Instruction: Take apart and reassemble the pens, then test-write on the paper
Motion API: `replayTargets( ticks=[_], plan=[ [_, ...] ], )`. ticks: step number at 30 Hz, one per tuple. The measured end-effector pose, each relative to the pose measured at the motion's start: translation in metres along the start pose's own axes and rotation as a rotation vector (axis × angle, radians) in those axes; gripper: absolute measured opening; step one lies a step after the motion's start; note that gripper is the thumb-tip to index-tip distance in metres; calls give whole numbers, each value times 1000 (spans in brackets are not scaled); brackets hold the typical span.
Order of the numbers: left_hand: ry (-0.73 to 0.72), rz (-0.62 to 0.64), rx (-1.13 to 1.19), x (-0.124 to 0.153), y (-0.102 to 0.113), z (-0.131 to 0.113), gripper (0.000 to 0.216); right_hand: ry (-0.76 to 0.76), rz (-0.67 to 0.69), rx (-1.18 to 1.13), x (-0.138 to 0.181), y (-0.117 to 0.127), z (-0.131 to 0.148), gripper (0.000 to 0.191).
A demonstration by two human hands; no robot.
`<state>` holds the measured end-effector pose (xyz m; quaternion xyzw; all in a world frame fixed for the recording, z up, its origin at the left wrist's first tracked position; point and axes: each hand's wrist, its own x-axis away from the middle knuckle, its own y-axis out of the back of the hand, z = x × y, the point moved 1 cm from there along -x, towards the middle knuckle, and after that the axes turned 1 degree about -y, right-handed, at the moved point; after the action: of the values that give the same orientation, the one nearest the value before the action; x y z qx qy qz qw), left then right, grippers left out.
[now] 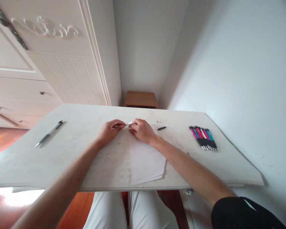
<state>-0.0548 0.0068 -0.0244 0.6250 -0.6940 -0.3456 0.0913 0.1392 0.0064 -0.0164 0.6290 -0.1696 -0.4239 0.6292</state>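
Note:
My left hand (pixel 111 129) and my right hand (pixel 143 129) meet over the far middle of the white table. Between them is a white pen barrel (pixel 129 123), lying roughly sideways. My right fingers are closed around its right part, and my left fingertips pinch at its left end. What exactly sits inside the left pinch is too small to make out. Below my right hand lie lined paper sheets (pixel 147 162), partly covered by that hand and forearm. A short black pen part (pixel 161 128) rests just right of my right hand, with a tiny piece (pixel 157 121) beyond it.
On the right, several colourful pens (pixel 203 138) with black grips lie side by side. A white and black pen (pixel 49 133) lies alone at the left. The white table (pixel 90 111) stands between a white cabinet (pixel 71 76) and a wall; a brown wooden unit (pixel 141 99) is behind.

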Motion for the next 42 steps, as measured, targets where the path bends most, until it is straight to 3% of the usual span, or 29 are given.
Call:
replayTargets(
  ticks=[12,21,25,33,42],
  plan=[
    [25,-15,12,1,1,-3,27,-18,-39,-68,1,-9,-8,21],
    [9,-23,-1,2,5,-4,26,-235,-231,-660,13,3,-31,21],
    [8,-16,3,3,4,-3,27,-256,-317,-771,19,9,-33,23],
    [-15,11,13,3,2,-6,28,-53,-483,-550,24,16,-20,26],
    [-41,19,7,5,1,-7,26,54,-470,-276,26,20,-19,32]
  ],
)
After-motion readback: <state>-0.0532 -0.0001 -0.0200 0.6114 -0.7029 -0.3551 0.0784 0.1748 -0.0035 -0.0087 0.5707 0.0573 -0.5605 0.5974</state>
